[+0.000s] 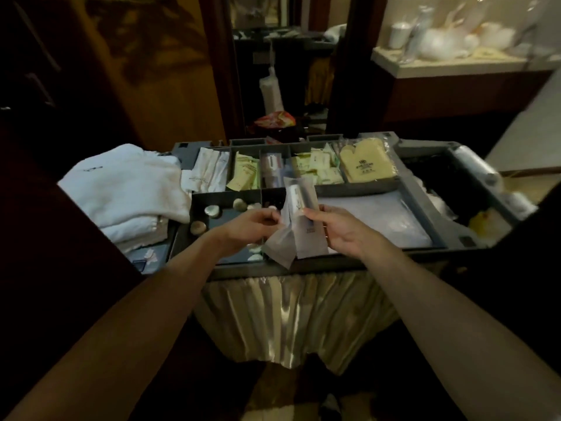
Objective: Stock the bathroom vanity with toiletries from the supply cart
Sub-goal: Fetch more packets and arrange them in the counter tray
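While both hands work above the supply cart (420, 208), a small sheaf of translucent sachets (299, 205) is held between them, over the front middle of its top tray. The left hand (247, 227) has its fingers curled in, pinching the sachets' left edge. The right hand (343, 235) pinches their right side between thumb and forefinger, its other fingers loosely extended beneath. Each sachet seems to hold one slim long item, perhaps a toothbrush kit, though the print is too small to read.

I judge these to be very light, limp in the wrapper and stiff only along the item inside. The film looks slick, so stacked sachets may slide over one another and fan out. Gripping across the hard core, not the empty film ends, should keep them together.

The tray is a grey divided organiser. Its back row holds white and pale yellow packets and a yellow mitt (367, 164). The front-left compartment holds small round pieces (212, 211), perhaps soaps, and clear plastic bags (379, 221) lie to the right. Folded white towels (127, 192) sit at the left end, and a gold pleated skirt (288, 314) hangs below. The room is dim and wood-panelled. The bright vanity surface (455, 63) lies well beyond the cart at upper right, carrying a white cup (398, 34) and blurred pale items.
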Available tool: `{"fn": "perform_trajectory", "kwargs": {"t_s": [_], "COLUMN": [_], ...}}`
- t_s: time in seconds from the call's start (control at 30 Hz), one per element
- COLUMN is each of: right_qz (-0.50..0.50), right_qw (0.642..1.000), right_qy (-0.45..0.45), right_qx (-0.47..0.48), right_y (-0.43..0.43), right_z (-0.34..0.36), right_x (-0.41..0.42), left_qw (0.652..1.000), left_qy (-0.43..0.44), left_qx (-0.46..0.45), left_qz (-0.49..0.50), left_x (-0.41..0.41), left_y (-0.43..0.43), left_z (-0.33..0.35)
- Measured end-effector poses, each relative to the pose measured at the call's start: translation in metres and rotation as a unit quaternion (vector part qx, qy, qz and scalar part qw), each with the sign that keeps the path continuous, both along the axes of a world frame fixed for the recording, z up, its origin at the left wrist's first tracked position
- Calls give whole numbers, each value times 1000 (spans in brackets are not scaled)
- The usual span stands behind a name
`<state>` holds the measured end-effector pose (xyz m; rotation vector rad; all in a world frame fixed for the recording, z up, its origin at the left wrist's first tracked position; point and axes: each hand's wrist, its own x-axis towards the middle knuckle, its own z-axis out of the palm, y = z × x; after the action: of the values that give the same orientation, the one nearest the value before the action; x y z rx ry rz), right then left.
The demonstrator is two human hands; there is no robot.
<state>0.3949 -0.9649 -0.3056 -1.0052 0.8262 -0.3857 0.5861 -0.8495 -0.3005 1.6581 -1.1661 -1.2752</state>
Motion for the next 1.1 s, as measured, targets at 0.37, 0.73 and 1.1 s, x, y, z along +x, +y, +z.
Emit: {"fn": "perform_trajectory", "kwargs": {"t_s": [0.37,0.73,1.1], "right_qz": [-217,-350,-538], "right_qw": [971,926,830], "right_qy": [59,94,122], "right_qx": [-78,-108,-82], "right_y": [135,322,643], "right_z": [16,31,33], "right_x": [-165,-367,-537], "left_qw": [978,934,847], "left_qy": [109,-89,13], "left_qx": [41,-58,-62], "left_qz": [-174,-341,-529], "left_x": [-131,-348,-547], "left_y": [50,145,389], "left_z": [22,28,23]}}
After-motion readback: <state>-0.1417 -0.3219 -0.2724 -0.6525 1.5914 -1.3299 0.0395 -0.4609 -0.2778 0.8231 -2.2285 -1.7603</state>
